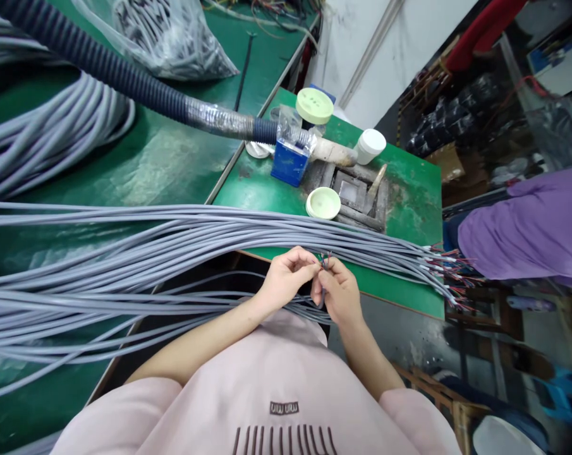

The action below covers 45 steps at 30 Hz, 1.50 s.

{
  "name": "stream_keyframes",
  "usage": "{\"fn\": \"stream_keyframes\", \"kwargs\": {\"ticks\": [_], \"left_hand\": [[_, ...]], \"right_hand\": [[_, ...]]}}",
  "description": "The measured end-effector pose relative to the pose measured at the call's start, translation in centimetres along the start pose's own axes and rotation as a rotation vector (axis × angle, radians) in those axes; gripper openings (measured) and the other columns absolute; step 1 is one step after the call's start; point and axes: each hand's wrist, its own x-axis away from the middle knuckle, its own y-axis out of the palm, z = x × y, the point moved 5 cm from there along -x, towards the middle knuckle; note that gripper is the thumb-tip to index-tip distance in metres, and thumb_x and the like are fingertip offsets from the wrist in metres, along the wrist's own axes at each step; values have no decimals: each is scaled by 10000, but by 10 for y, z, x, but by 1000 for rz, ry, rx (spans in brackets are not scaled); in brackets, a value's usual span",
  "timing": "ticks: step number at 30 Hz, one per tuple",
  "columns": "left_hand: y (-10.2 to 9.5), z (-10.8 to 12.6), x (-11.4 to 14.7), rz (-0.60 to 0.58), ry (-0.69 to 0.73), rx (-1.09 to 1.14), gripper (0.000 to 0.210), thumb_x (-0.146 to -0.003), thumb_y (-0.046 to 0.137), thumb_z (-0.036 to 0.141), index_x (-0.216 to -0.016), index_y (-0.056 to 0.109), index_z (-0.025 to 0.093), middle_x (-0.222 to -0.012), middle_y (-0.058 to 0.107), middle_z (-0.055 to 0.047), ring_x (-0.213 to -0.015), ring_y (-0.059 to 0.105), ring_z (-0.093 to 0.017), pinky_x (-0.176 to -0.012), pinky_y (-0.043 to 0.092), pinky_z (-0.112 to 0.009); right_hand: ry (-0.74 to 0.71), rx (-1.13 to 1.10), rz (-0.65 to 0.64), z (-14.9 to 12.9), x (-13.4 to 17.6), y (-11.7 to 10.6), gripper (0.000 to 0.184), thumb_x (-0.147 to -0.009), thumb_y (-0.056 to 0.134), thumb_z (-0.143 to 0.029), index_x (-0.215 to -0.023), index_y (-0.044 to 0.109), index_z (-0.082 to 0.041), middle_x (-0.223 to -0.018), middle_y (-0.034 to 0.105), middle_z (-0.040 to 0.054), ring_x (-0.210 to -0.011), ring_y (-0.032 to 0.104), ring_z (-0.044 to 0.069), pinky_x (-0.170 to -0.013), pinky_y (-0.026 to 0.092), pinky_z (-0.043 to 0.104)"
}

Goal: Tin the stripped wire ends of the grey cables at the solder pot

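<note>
Both hands meet in front of my chest at the end of a grey cable [322,301]. My right hand [339,292] is closed around it, with thin coloured wires [324,259] fanning out above the fingers. Thumb and forefinger of my left hand [290,273] pinch at those wires from the left side. Just beyond my hands lies a thick bundle of grey cables [248,230], running from the left to the right end of the bench. Its stripped ends [449,272] show red and white wires. More grey cables [210,306] pass below, under my left forearm.
A ribbed hose [157,95] stretches over the bench to a blue box [289,161]. Near it are a sooty square pot [354,193], a shallow pale tub [323,203] and a white cup [370,146]. A person in purple [527,227] is at the right.
</note>
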Motion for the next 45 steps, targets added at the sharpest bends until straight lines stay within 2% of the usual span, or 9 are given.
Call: {"fn": "stream_keyframes", "kwargs": {"ticks": [4, 7, 12, 17, 29, 32, 37, 41, 45], "left_hand": [[3, 4, 3, -5, 55, -38, 170, -712, 733, 289, -683, 618, 167, -590, 585, 23, -517, 540, -91, -527, 435, -229], [7, 5, 2, -45, 35, 23, 191, -724, 718, 303, -669, 595, 168, -581, 596, 22, -518, 554, -98, -543, 454, -240], [8, 5, -1, -48, 2, 68, 221, -720, 720, 331, -668, 582, 167, -557, 590, 31, -501, 550, -97, -552, 469, -247], [5, 1, -2, -42, -9, 85, 212, -713, 744, 332, -690, 620, 162, -582, 609, 24, -539, 570, -100, -583, 488, -241], [10, -2, -9, -15, 23, 125, 202, -707, 750, 350, -749, 684, 164, -674, 664, 0, -604, 582, -108, -616, 484, -242], [5, 9, -12, 4, 131, -32, 153, -726, 725, 324, -751, 698, 176, -726, 670, -11, -655, 581, -124, -669, 474, -267], [-9, 36, -12, 61, 549, -682, 128, -783, 666, 270, -893, 716, 230, -933, 702, -58, -959, 588, -222, -929, 393, -387], [-17, 28, -17, 95, 668, -1045, 240, -816, 610, 275, -1046, 670, 244, -1157, 663, -82, -1159, 532, -265, -1071, 256, -464], [-18, 11, -21, 63, 731, -1215, 261, -836, 572, 250, -1083, 657, 250, -1205, 649, -84, -1198, 527, -276, -1102, 198, -473]], "right_hand": [[-97, 8, 101, -9, -6, 1, 258, -793, 672, -378, -743, 476, -218, -454, 495, -94, -364, 429, 67, -391, 347, 192], [-186, 19, 188, -16, -5, -2, 259, -803, 658, -395, -734, 474, -225, -495, 506, -81, -405, 466, 78, -428, 402, 212], [-212, 198, 109, -23, -4, -7, 194, -791, 670, -372, -776, 550, -220, -652, 623, -30, -509, 578, 113, -499, 506, 255], [-260, 404, 85, -31, -1, -12, 118, -823, 640, -326, -800, 609, -215, -704, 640, -14, -572, 607, 123, -575, 539, 268], [-345, 424, 178, -54, -9, -11, 135, -809, 660, -324, -749, 615, -211, -610, 620, -27, -498, 577, 112, -470, 499, 233], [-390, 518, 199, -73, -17, -15, 125, -799, 665, -303, -744, 627, -198, -540, 585, -41, -443, 529, 90, -434, 449, 209], [-411, 695, 166, -115, -55, -27, 145, -744, 672, -263, -658, 595, -176, -479, 539, -59, -391, 488, 74, -383, 372, 188], [-286, 830, 57, -129, -99, -31, 146, -696, 660, -232, -601, 577, -160, -436, 522, -60, -352, 470, 72, -361, 341, 181], [-165, 986, -8, -126, -135, -28, 140, -667, 642, -200, -556, 572, -152, -404, 517, -52, -321, 461, 77, -360, 314, 186]]}}
